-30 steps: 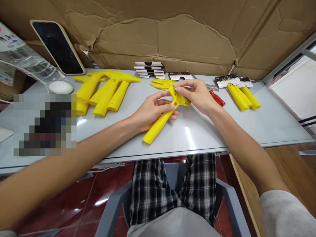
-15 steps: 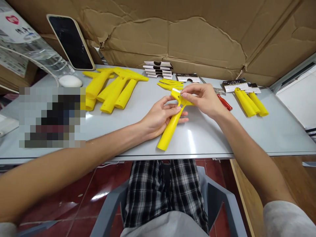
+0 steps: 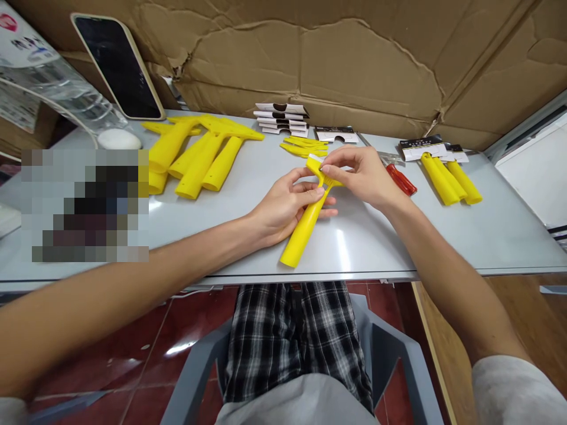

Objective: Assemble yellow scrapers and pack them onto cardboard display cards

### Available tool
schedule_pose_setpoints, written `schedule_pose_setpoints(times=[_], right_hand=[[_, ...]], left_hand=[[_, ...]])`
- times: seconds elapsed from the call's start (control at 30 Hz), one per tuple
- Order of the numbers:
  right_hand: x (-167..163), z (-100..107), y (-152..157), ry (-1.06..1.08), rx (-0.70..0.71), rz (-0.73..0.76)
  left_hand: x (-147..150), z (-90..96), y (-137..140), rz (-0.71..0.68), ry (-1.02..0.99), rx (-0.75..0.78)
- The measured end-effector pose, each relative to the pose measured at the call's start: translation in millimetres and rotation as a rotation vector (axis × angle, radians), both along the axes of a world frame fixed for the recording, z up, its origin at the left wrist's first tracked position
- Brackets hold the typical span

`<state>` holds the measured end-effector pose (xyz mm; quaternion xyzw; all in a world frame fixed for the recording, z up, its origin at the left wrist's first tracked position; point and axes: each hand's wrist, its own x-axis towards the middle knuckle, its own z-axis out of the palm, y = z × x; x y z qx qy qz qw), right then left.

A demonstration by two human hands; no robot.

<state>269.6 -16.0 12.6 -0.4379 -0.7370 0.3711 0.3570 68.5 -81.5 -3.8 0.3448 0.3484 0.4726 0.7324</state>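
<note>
My left hand is closed around the neck of a yellow plastic scraper, whose hollow handle slants down toward the table's front edge. A pale, shiny strip shows along the far edge of its head. Thumb and fingers of my right hand are pinched against the head of the scraper; whatever small part is between them is too tiny to name. Just beyond the hands lie several thin yellow plastic strips. Beside my right wrist rests a screwdriver with a red handle.
Several yellow scraper bodies are heaped at the left. Folded cards are stacked at the back, near another card. Carded yellow scrapers lie at the right. A phone leans against the cardboard, near a water bottle.
The view has shifted slightly. Both hands keep nearly the same hold on the scraper, with the right fingertips still at its head.
</note>
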Motion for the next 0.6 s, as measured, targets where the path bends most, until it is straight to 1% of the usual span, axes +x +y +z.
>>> schedule_pose_setpoints(times=[0.27, 0.43, 0.6], right_hand=[[-1.3, 1.1, -2.2, 0.013, -0.002, 0.004], [-0.6, 3.2, -4.0, -0.003, -0.023, -0.012], [-0.6, 3.3, -4.6, -0.004, -0.024, 0.008]], left_hand=[[0.7, 4.0, -1.3, 0.012, 0.019, -0.014], [0.7, 3.6, -1.6, 0.017, 0.016, -0.019], [0.4, 2.4, -1.3, 0.006, 0.014, -0.013]])
